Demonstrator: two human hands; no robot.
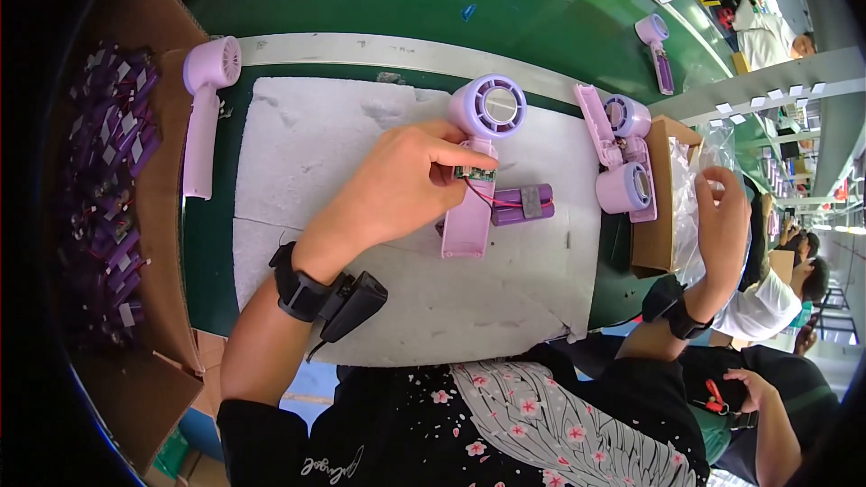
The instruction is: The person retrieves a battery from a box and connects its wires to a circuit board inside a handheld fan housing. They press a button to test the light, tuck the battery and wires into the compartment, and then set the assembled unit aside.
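Observation:
A pink handheld fan (466,227) lies with its handle open on a white foam mat (307,140). My left hand (397,176) grips it below the round head, thumb and forefinger at the small green circuit board (475,173). Thin red and black wires run from the board to a purple battery pack (511,207) with a grey pad, lying beside the handle. At the right, my right hand (724,221) is raised by a small cardboard box (657,239) with clear plastic bags (687,207). Its fingers are curled into a pinch; anything between them is too small to make out.
On the left stands a large carton (171,207) with many purple battery packs (113,153). A pink fan (203,117) lies beside it. More fan parts (622,158) sit right of the mat. Another fan (657,50) lies across the metal rail. A person (758,415) sits at the right.

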